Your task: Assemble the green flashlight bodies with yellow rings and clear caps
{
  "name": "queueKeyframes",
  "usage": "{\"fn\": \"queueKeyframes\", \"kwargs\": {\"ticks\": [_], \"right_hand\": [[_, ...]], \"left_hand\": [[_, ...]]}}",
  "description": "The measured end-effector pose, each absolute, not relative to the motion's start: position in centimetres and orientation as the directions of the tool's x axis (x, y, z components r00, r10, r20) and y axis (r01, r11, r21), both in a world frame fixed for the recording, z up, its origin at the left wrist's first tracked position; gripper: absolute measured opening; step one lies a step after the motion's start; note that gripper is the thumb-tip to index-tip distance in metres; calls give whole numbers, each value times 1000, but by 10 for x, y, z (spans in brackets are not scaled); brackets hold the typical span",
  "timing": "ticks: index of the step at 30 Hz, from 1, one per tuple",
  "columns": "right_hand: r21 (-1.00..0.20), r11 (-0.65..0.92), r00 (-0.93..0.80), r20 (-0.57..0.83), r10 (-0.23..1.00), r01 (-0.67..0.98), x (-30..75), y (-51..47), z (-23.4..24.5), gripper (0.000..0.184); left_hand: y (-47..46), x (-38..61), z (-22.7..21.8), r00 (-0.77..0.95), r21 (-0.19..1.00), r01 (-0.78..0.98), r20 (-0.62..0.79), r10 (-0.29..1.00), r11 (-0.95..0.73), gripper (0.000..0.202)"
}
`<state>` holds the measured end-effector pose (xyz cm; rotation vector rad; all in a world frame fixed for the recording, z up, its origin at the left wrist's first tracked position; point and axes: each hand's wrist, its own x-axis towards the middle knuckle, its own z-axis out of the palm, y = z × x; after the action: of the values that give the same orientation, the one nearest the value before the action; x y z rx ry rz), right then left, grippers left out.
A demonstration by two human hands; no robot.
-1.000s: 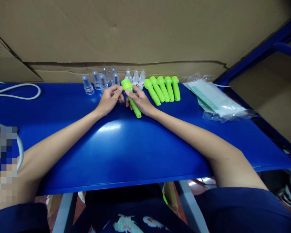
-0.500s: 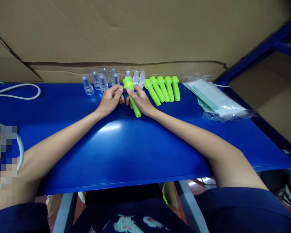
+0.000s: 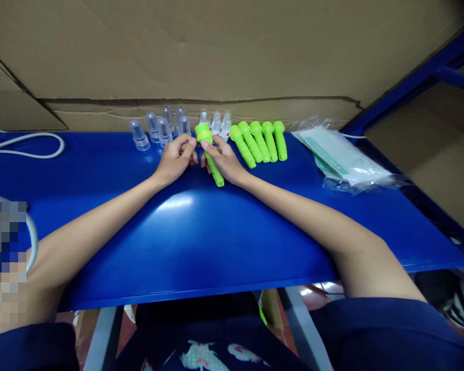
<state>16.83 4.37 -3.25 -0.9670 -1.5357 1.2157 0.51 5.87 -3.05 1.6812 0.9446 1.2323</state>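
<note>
My right hand (image 3: 226, 158) is wrapped round a lime-green flashlight (image 3: 215, 172), its thumb along the barrel. The flashlight tilts, wide head with a yellow ring up and away from me, tail toward me. Just left of it, my left hand (image 3: 177, 161) is closed, thumb pressed to the curled forefinger; whatever may be in that pinch is too small or hidden. Several clear ribbed plastic caps (image 3: 165, 133) stand upright behind my left hand. Behind the flashlight head are 3 clear pieces with whitish bases (image 3: 216, 123), partly covered, red dots on some.
Several more green flashlights (image 3: 258, 141) lie in a row right of my right hand. Clear plastic bags with pale green sheets (image 3: 344, 154) rest on the blue table (image 3: 201, 247) at right. A white cable (image 3: 27, 153) loops at left. A cardboard wall (image 3: 201, 51) closes off the back.
</note>
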Motion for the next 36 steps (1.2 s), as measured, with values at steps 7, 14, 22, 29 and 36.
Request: {"fn": "queueKeyframes", "kwargs": {"ticks": [7,14,22,29,36], "right_hand": [[-976,210,-268,186,945,63,169,45,-36,57],[-848,456,-19,469,883,270,176,50,-38,49],[-741,484,57,571,819,466,192,78,-59,52],[-764,446,53,527,848,465,195,86,-66,55],[-793,414,112,508,854,447,193,90,-71,64]], "left_hand": [[58,4,-31,256,913,135,344,904,-385,30],[57,4,-31,275,897,160,360,892,-411,29],[56,6,-32,282,900,147,361,889,-411,24],[56,7,-30,275,910,159,332,902,-383,22],[57,6,-31,266,912,154,332,905,-380,21]]}}
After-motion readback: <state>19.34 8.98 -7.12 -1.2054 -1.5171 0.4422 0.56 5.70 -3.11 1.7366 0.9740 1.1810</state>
